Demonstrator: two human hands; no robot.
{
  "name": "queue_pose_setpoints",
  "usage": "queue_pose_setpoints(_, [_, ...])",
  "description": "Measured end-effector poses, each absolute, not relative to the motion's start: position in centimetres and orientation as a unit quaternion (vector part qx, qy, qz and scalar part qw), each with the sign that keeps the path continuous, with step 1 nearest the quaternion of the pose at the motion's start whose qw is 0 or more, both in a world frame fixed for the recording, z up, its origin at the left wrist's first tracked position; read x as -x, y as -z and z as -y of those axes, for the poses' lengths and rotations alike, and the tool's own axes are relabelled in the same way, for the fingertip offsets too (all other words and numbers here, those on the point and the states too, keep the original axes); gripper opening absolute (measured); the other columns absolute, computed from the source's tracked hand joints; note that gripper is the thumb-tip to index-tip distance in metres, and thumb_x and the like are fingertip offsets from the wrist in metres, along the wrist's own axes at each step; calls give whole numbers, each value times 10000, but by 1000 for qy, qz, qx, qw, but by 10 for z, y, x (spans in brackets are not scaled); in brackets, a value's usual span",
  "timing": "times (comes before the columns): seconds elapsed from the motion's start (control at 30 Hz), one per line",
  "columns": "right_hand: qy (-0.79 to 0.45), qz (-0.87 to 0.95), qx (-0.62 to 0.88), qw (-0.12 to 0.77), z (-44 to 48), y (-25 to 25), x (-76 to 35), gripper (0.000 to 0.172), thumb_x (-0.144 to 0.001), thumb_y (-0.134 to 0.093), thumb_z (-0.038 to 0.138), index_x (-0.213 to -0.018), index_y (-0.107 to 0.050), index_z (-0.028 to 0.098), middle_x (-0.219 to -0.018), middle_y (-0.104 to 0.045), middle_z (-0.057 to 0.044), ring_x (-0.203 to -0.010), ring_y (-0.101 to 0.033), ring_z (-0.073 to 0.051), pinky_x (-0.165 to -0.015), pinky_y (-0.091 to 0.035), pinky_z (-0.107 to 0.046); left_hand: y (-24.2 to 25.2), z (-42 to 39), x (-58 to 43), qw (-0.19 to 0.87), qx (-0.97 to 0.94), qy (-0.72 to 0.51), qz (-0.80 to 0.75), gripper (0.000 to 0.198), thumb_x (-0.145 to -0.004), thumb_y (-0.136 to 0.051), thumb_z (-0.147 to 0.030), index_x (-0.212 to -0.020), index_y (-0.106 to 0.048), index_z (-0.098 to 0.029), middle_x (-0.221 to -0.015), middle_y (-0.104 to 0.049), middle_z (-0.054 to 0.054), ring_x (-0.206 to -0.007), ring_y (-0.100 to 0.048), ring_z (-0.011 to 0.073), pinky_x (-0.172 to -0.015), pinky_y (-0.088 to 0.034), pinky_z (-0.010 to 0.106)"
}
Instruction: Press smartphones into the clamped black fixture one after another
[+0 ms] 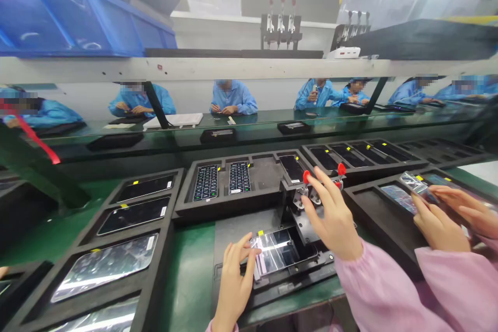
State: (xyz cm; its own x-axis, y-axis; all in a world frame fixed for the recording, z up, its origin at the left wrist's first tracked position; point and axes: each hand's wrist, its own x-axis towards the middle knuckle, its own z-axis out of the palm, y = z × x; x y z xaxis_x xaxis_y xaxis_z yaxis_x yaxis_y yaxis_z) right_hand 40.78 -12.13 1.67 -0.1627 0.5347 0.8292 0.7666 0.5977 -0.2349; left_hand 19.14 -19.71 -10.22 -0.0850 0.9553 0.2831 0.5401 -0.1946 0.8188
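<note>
A phone screen (274, 250) covered in clear film, with a small yellow tab, lies in a black fixture (288, 282). My left hand (237, 272) rests at the screen's left end, fingertips touching its edge without closing round it. Above the fixture's right side, my right hand (330, 212) has its fingers spread by the toggle clamps, whose red knobs (341, 168) stand upright. Whether a fingertip presses the nearer knob I cannot tell. The right hand partly hides the clamps and the metal plate (309, 225) beneath them.
Left, a black foam tray (165, 249) holds several screens. Behind the fixture, another tray (194, 207) holds phone parts. At right, a co-worker's hands (439, 223) handle a film-covered piece over a tray (350, 192). A shelf (233, 67) with a blue bin (85, 15) crosses above.
</note>
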Motion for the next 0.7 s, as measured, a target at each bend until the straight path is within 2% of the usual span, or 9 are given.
queue_pose_setpoints(0.03, [121,781,426,440,107,-32,-405,400,-855,-485,242,-1240,-459,137,-1299,-458,-137,-1194,-456,-231,-982,-421,-411,101,197,-192,231,-647,-428,-587,373,-907,-414,-299,-1270,-398,-219,-1008,-682,64,-1038,-582,220,-1078,-192,512])
queue_pose_setpoints(0.1, [126,809,401,411,92,-47,-403,240,-871,-455,234,-1050,-584,141,-1110,-595,-103,-1029,-573,-188,-892,-485,-341,97,198,-192,228,-664,-401,-588,375,-925,-370,-275,-1298,-348,-238,-1049,-668,44,-1039,-590,187,-1112,-77,522])
queue_pose_setpoints(0.17, [132,795,393,443,97,-41,-405,138,-855,-487,190,-849,-621,154,-883,-655,-54,-835,-623,-137,-786,-512,-267,94,198,-192,226,-674,-380,-592,378,-932,-346,-258,-1310,-319,-263,-1080,-652,25,-1041,-594,167,-1118,-37,526])
queue_pose_setpoints(0.23, [151,766,393,485,119,-16,-409,80,-818,-549,158,-859,-616,147,-868,-665,-50,-848,-624,-132,-819,-496,-257,92,197,-193,218,-683,-366,-593,384,-933,-330,-240,-1314,-309,-283,-1092,-642,12,-1047,-593,161,-1116,-24,538])
queue_pose_setpoints(0.27, [174,757,394,492,132,1,-411,155,-809,-565,160,-956,-608,134,-967,-662,-75,-944,-611,-158,-907,-463,-305,91,196,-193,208,-688,-361,-594,385,-933,-324,-230,-1313,-311,-291,-1097,-638,8,-1058,-586,162,-1113,-18,546])
queue_pose_setpoints(0.33, [197,774,429,422,153,36,-413,391,-858,-498,212,-1226,-477,82,-1194,-568,-142,-1142,-516,-227,-1060,-282,-474,90,195,-193,184,-696,-353,-598,385,-930,-319,-214,-1305,-322,-300,-1104,-633,5,-1083,-569,165,-1106,-7,565])
queue_pose_setpoints(0.43, [209,797,485,294,162,73,-409,584,-898,-411,320,-1382,-245,40,-1371,-365,-191,-1283,-352,-282,-1069,-58,-588,90,195,-193,154,-702,-339,-607,380,-930,-320,-210,-1299,-327,-300,-1074,-645,3,-1122,-532,170,-1094,-4,587])
queue_pose_setpoints(0.5, [214,798,504,251,158,84,-404,634,-908,-365,368,-1407,-156,38,-1409,-281,-195,-1315,-292,-288,-1040,41,-621,90,195,-193,146,-705,-330,-611,378,-934,-314,-212,-1302,-317,-294,-1055,-651,4,-1136,-515,168,-1090,-1,593])
queue_pose_setpoints(0.7, [159,810,515,232,153,76,-402,746,-893,-300,520,-1421,-49,56,-1436,-211,-182,-1334,-254,-274,-1019,105,-619,87,197,-196,140,-707,-321,-614,379,-937,-303,-212,-1310,-316,-277,-1024,-655,13,-1138,-507,174,-1077,1,614])
